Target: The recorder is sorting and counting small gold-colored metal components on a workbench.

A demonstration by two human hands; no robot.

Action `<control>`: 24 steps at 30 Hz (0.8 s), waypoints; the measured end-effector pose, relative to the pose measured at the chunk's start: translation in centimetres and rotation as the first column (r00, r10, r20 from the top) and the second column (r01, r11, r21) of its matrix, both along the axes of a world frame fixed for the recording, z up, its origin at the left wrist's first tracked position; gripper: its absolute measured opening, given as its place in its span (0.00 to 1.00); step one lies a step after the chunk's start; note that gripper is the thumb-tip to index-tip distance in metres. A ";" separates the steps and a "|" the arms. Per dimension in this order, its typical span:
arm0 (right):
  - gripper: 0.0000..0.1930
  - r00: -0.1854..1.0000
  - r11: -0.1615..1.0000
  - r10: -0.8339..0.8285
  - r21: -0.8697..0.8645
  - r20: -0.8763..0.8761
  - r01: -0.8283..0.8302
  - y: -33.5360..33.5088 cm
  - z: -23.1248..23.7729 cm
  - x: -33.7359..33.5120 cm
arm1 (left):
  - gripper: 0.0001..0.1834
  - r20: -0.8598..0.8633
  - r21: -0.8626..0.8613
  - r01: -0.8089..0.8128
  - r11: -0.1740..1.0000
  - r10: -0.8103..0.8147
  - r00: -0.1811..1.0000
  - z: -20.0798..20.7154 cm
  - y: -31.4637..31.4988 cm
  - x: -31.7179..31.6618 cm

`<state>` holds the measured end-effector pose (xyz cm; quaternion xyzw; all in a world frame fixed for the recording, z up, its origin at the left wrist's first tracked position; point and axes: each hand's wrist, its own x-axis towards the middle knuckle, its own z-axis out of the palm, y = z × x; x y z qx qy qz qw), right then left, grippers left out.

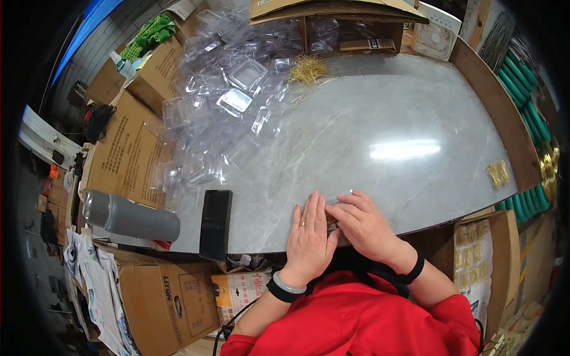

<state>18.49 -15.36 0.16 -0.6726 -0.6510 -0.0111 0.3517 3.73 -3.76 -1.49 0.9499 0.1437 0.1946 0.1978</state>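
My left hand [310, 234] lies flat near the front edge of the grey marble table [386, 118], fingers spread, a ring on one finger. My right hand [363, 222] rests beside it, fingertips touching the left hand's fingers. Both press on a small clear plastic case [339, 196] whose edge shows just past the fingertips; a small gold-coloured piece peeks out between the hands. A big heap of clear plastic cases [231, 101] covers the table's left part.
A black phone [215, 224] lies at the table's front left edge. A grey flask [132, 217] rests on cardboard boxes [124, 154] to the left. Gold pieces lie in a pile [308, 68] at the back and a group [497, 174] at the right. A white fan [436, 37] stands behind.
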 end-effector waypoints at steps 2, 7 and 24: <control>0.22 0.995 1.000 0.023 0.014 -0.100 -0.021 -0.2 -0.5 0.0 | 0.38 -0.009 0.000 -0.005 1.000 0.005 1.000 0.1 0.0 0.0; 0.19 0.864 0.980 -0.076 0.123 -0.498 0.157 -1.5 -0.3 0.4 | 0.31 0.026 -0.001 -0.009 1.000 0.009 1.000 0.4 -0.2 0.0; 0.21 0.965 0.969 -0.228 0.072 -0.130 0.238 -2.4 -0.8 -2.1 | 0.23 0.133 -0.118 0.003 0.993 0.013 0.991 -0.2 0.6 0.0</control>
